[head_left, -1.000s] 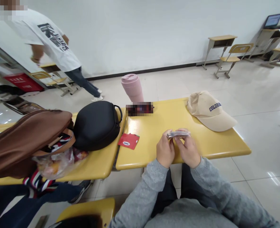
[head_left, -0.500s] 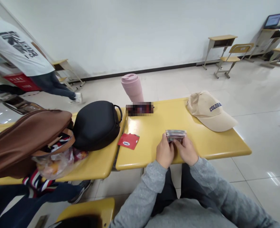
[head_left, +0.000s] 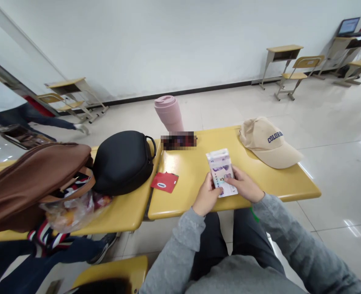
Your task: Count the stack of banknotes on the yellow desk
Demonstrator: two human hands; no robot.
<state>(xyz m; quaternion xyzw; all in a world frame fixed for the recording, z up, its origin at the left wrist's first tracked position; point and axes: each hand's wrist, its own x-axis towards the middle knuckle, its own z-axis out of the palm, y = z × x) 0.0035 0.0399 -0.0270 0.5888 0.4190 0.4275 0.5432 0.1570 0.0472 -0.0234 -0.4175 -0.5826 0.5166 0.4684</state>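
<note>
A stack of banknotes (head_left: pixel 220 165), its top note purple and white with a 5 on it, is held between my two hands over the near part of the yellow desk (head_left: pixel 195 171). My left hand (head_left: pixel 207 195) grips the lower left edge, thumb on the face. From the right side my right hand (head_left: pixel 244 183) pinches it, thumb lying across the top note. The fingers behind the stack are hidden. Left of my hands, a red packet (head_left: pixel 164 182) lies flat near the desk's left edge.
A beige cap (head_left: pixel 269 143) sits at the desk's right. A pink tumbler (head_left: pixel 168 112) stands at the back beside a blurred-out object (head_left: pixel 178 141). On the adjoining desk are a black case (head_left: pixel 123 163), a brown bag (head_left: pixel 39 179) and a plastic bag of fruit (head_left: pixel 70 212).
The banknotes, earlier seen edge-on, now tilt up with their printed face toward me. Both hands have shifted their grip to the sides. A person at the left has walked further left.
</note>
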